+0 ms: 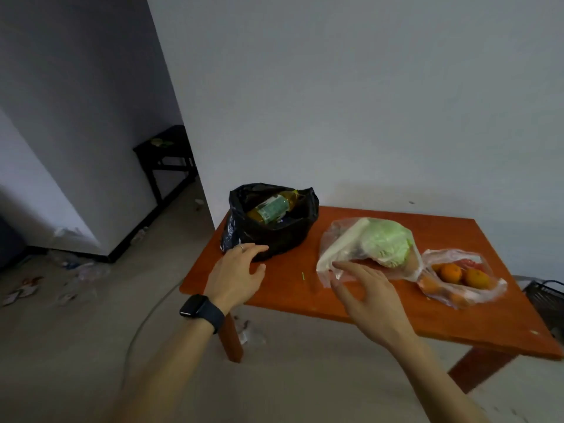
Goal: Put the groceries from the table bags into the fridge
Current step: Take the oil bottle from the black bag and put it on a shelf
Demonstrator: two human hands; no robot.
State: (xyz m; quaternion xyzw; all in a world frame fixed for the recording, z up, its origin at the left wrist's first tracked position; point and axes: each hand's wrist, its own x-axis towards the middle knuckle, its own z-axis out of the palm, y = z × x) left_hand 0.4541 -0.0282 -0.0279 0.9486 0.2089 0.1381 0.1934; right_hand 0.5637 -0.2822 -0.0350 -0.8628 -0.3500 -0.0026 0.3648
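Observation:
Three bags stand on an orange wooden table (293,288). A black plastic bag (274,236) at the left holds a bottle of yellow drink (271,209) lying on its side. In the middle, a clear bag (341,254) holds a green cabbage (387,242). At the right, another clear bag (488,288) holds several oranges (451,273). My left hand (235,276), a dark watch on its wrist, reaches with straight fingers to the black bag's near side. My right hand (366,294) hovers open at the near edge of the cabbage bag. No fridge is in view.
A white wall rises behind the table. A dark side table (166,157) stands down a passage at the left. Litter and scraps (73,270) lie on the floor at the left. A black crate-like object (546,297) sits beyond the table's right end.

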